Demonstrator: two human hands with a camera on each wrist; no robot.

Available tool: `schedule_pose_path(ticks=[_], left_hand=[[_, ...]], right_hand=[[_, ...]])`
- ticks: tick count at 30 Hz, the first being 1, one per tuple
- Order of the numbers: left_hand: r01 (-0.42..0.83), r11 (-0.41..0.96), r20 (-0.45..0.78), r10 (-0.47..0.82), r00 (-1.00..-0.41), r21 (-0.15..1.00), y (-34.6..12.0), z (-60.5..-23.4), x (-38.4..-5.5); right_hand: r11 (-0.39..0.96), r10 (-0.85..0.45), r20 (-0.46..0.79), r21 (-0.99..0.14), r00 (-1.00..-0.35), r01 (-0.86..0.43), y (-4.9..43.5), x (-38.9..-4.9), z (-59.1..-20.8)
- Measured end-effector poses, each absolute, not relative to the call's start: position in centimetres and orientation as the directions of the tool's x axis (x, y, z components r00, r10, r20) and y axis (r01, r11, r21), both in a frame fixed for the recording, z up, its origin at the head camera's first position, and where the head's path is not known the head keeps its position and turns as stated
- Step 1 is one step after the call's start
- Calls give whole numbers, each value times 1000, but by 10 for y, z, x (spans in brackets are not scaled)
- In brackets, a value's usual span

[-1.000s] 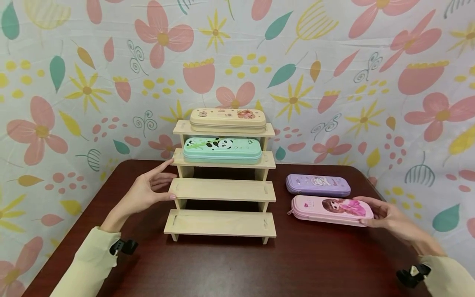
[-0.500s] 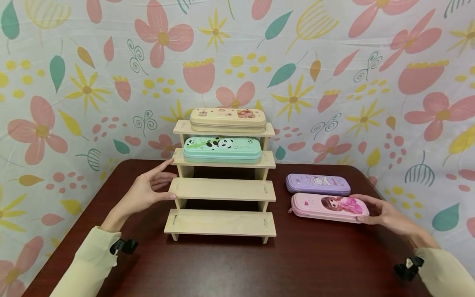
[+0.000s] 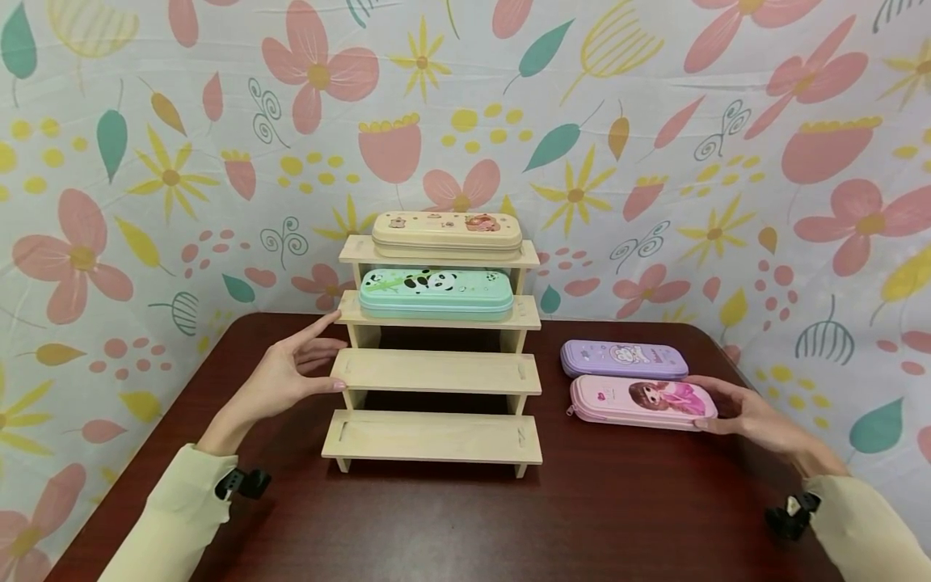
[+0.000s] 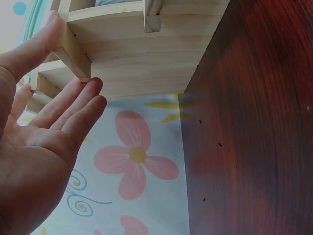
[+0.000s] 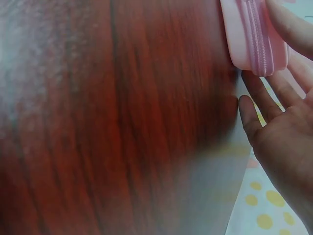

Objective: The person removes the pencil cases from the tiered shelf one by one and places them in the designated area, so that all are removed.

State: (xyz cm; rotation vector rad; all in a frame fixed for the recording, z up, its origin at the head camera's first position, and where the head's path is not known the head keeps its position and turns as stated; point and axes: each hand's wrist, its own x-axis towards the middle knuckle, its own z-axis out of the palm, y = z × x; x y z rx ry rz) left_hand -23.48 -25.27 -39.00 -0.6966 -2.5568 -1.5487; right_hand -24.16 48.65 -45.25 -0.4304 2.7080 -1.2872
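Note:
My right hand [image 3: 752, 416] holds the right end of a pink zipped pencil case [image 3: 618, 400] with a doll-like girl on its lid, thumb in front and fingers behind. The right wrist view shows the thumb against that pink case's end [image 5: 234, 39]. Right behind it lies a purple pencil case [image 3: 582, 356]. My left hand [image 3: 280, 376] touches the left side of a wooden step shelf [image 3: 436, 436], index finger at the second board from the top and thumb at the third. In the left wrist view, its fairly straight fingers [image 4: 85, 115] rest along the wood.
A cream pencil case [image 3: 429, 234] lies on the top step and a mint panda pencil case [image 3: 465, 303] on the step below. Both lower boards are bare. The dark wooden table [image 3: 436, 533] reaches back to a floral cloth [image 3: 465, 81].
My right hand has slid the pink pencil case a little to the left and back, closer along the purple one. My left hand stays at the shelf's side.

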Motion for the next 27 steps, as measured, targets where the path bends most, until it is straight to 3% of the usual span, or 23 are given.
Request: schedule_pose_path(ticks=[27], left_hand=[[431,372,304,354,-885,822,-253,-392,-237]], right_hand=[[590,-296,55,-775,-954,-227,486,-252,-452]])
